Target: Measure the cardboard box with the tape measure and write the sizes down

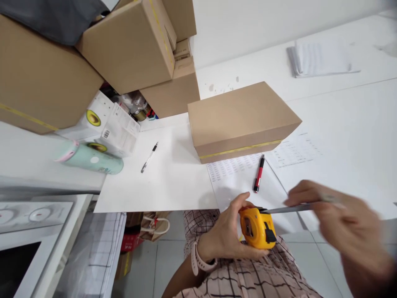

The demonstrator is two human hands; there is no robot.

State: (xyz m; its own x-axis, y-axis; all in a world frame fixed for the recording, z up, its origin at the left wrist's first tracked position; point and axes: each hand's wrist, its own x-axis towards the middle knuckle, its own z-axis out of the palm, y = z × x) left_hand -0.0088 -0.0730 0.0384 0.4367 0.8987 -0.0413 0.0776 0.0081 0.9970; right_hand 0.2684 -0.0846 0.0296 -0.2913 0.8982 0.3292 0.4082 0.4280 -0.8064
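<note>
My left hand [228,238] is wrapped round a yellow tape measure [254,227] with black parts, held over my lap at the table's front edge. From its mouth a grey blade [290,208] runs out to the right. My right hand [344,223], smeared by motion, pinches that blade some way from the case. Just beyond the tape measure lies a red and black pen [259,174] on a printed sheet [229,182]. Behind it, a closed cardboard box [242,120] with yellow tape rests partly on the papers.
Another pen [149,157] lies on the white table [173,186]. At left are a mint bottle [93,159], avocado-print cartons [114,124] and stacked cardboard boxes [130,49]. A paper stack [322,58] sits at the back right. A white appliance [34,231] stands lower left.
</note>
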